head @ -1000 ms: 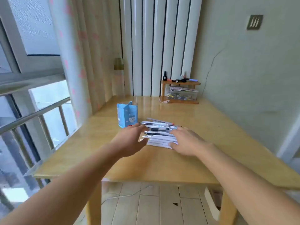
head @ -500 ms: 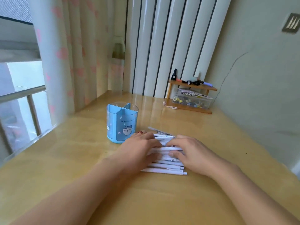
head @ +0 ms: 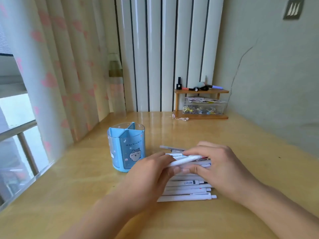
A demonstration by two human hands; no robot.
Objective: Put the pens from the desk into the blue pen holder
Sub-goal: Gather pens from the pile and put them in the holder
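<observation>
A blue pen holder (head: 126, 146) with a cartoon cat and inner dividers stands upright on the wooden desk (head: 69, 183), with no pens showing in it. Just right of it lies a row of several white pens (head: 187, 195). My left hand (head: 148, 180) and my right hand (head: 222, 167) meet over the row and together pinch one white pen (head: 185, 160), lifted slightly above the others. Both hands cover the middle of the row. A grey pen (head: 170, 147) lies at the far edge of the row.
A small wooden shelf (head: 201, 91) with a clear box of small items stands at the back right against the wall. A curtain (head: 57, 69) hangs along the left edge by the window. A wall runs along the desk's right side.
The camera has come closer to the desk. My hands, earlier flat on the row of pens, have closed on one white pen and raised it slightly.
</observation>
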